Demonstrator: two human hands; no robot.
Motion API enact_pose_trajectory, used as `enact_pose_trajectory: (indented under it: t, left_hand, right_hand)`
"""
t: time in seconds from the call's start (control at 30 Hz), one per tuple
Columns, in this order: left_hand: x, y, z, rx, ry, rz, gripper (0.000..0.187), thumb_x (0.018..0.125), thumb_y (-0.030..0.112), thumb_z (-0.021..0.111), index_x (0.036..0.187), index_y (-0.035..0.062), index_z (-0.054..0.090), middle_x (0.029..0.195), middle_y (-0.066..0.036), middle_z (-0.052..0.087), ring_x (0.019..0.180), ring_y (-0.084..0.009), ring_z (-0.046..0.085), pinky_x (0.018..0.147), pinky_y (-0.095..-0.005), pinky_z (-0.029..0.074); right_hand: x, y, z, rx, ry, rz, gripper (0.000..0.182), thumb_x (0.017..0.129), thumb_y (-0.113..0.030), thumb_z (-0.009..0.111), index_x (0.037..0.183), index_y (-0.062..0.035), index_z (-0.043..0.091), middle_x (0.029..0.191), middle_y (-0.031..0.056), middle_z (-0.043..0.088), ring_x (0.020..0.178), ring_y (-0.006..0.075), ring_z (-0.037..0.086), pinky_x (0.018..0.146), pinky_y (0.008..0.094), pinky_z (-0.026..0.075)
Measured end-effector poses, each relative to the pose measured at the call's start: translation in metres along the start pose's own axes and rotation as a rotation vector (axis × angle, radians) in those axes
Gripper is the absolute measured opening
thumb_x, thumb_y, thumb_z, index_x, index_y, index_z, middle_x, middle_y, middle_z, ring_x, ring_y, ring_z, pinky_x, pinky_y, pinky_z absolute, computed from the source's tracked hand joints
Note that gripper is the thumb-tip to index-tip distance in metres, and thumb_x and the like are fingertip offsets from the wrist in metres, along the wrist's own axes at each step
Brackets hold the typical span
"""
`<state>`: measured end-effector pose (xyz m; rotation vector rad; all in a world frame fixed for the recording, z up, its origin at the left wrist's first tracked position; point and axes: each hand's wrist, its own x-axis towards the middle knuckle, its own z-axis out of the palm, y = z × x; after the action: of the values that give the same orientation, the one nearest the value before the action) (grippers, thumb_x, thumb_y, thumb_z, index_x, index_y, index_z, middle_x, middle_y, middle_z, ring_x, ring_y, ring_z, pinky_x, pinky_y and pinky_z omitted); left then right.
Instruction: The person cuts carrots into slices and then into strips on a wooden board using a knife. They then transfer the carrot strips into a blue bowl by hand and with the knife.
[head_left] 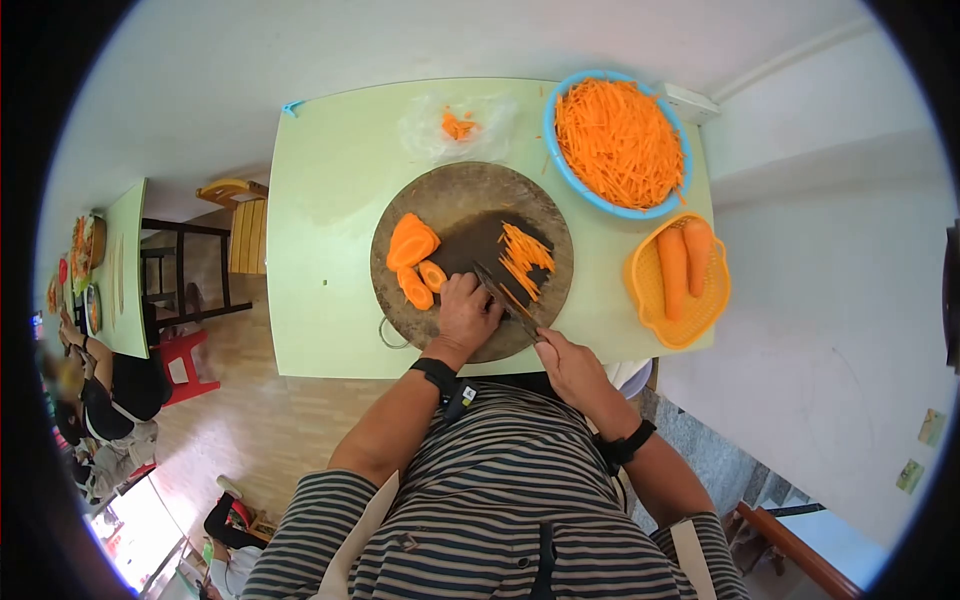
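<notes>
On the round cutting board [455, 190], my right hand [572, 368] grips a knife [508, 306] whose blade points up and left. My left hand [468, 312] is bent down on the board beside the blade, its fingers curled; whatever lies under the fingertips is hidden. Carrot slices [411, 243] lie on the board's left part, with oval slices below them close to my left hand. To the right of the blade is a small pile of carrot strips [525, 260].
A blue basin [566, 172] full of shredded carrot stands at the table's back right. Below it, a yellow basket [650, 290] holds two carrots [672, 270]. Carrot scraps [458, 126] lie on a plastic bag [420, 130]. Another person [115, 390] is at a table far left.
</notes>
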<state>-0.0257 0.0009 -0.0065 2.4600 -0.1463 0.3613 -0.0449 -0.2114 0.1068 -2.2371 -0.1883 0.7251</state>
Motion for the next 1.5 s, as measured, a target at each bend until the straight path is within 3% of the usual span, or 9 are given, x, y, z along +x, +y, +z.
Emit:
enact_pose_trajectory:
  t: [0.23, 0.3, 0.4, 0.47, 0.8, 1.0, 1.1, 1.17, 1.5]
  left_hand:
    - [0.002, 0.000, 0.000, 0.005, -0.032, -0.008, 0.036, 0.064, 0.010, 0.077, 0.099, 0.0101, 0.069, 0.093, -0.008, 0.054, 0.090, -0.0308, 0.052, 0.078, -0.0420, 0.040]
    - [0.002, 0.002, 0.000, 0.007, -0.001, -0.007, 0.023, 0.064, 0.013, 0.076, 0.085, 0.0088, 0.067, 0.088, -0.009, 0.052, 0.089, -0.0310, 0.052, 0.077, -0.0433, 0.039]
    - [0.002, 0.001, 0.000, -0.011, -0.014, 0.000, 0.025, 0.063, 0.013, 0.077, 0.086, 0.0090, 0.067, 0.089, -0.009, 0.052, 0.089, -0.0309, 0.052, 0.077, -0.0431, 0.040]
    - [0.000, -0.002, 0.002, -0.002, -0.026, 0.002, 0.026, 0.063, 0.013, 0.077, 0.087, 0.0090, 0.066, 0.089, -0.009, 0.052, 0.089, -0.0309, 0.052, 0.078, -0.0431, 0.040]
    - [0.002, 0.001, 0.000, -0.004, -0.013, 0.002, 0.031, 0.064, 0.011, 0.078, 0.093, 0.0096, 0.067, 0.091, -0.008, 0.053, 0.088, -0.0301, 0.052, 0.078, -0.0426, 0.040]
    - [0.004, 0.004, -0.003, -0.035, 0.002, 0.002, 0.027, 0.066, 0.013, 0.078, 0.090, 0.0100, 0.067, 0.089, -0.007, 0.053, 0.088, -0.0295, 0.052, 0.078, -0.0429, 0.039]
    - [0.003, 0.003, 0.000, 0.012, -0.008, -0.016, 0.019, 0.068, 0.013, 0.077, 0.083, 0.0096, 0.067, 0.086, -0.007, 0.053, 0.087, -0.0297, 0.052, 0.077, -0.0427, 0.040]
    - [0.003, 0.003, 0.004, 0.000, 0.020, -0.010, 0.016, 0.069, 0.013, 0.076, 0.081, 0.0096, 0.066, 0.085, -0.007, 0.053, 0.087, -0.0299, 0.053, 0.076, -0.0426, 0.040]
    - [0.004, 0.005, -0.005, -0.038, 0.015, -0.015, 0.024, 0.065, 0.010, 0.076, 0.087, 0.0075, 0.066, 0.089, -0.009, 0.053, 0.089, -0.0307, 0.053, 0.078, -0.0425, 0.041]
  right_hand:
    - [-0.009, 0.001, 0.003, -0.025, 0.009, 0.023, 0.044, 0.107, -0.035, 0.047, 0.130, -0.0002, 0.059, 0.101, 0.0307, 0.069, 0.095, 0.0485, 0.067, 0.083, 0.0518, 0.054]
    - [-0.009, -0.001, 0.002, -0.032, 0.001, 0.032, 0.044, 0.107, -0.035, 0.047, 0.130, -0.0002, 0.058, 0.100, 0.0305, 0.070, 0.094, 0.0485, 0.067, 0.082, 0.0519, 0.054]
    - [-0.005, -0.001, 0.003, -0.031, -0.056, 0.095, 0.044, 0.107, -0.033, 0.047, 0.133, -0.0004, 0.057, 0.109, 0.0310, 0.069, 0.104, 0.0477, 0.066, 0.090, 0.0471, 0.053]
    - [-0.003, 0.005, 0.009, -0.041, 0.020, 0.006, 0.042, 0.107, -0.035, 0.047, 0.129, -0.0014, 0.059, 0.098, 0.0301, 0.070, 0.093, 0.0489, 0.067, 0.080, 0.0525, 0.054]
    - [-0.007, 0.004, 0.013, 0.011, 0.034, -0.011, 0.041, 0.106, -0.032, 0.048, 0.129, -0.0004, 0.058, 0.099, 0.0304, 0.070, 0.092, 0.0487, 0.067, 0.080, 0.0527, 0.053]
    - [0.006, -0.017, 0.007, -0.073, -0.057, 0.131, 0.040, 0.106, -0.031, 0.049, 0.134, -0.0025, 0.057, 0.104, 0.0314, 0.068, 0.099, 0.0470, 0.067, 0.086, 0.0491, 0.053]
    - [0.023, -0.006, 0.014, -0.046, -0.012, 0.051, 0.041, 0.106, -0.031, 0.049, 0.133, -0.0023, 0.057, 0.101, 0.0307, 0.069, 0.097, 0.0463, 0.068, 0.085, 0.0474, 0.054]
    - [0.031, 0.003, 0.019, 0.089, 0.114, -0.005, 0.041, 0.106, -0.035, 0.048, 0.129, -0.0034, 0.060, 0.100, 0.0294, 0.069, 0.095, 0.0479, 0.067, 0.083, 0.0515, 0.054]
    - [-0.001, -0.003, 0.011, 0.003, 0.025, 0.001, 0.041, 0.106, -0.035, 0.048, 0.130, -0.0026, 0.059, 0.100, 0.0294, 0.069, 0.094, 0.0475, 0.067, 0.082, 0.0517, 0.053]
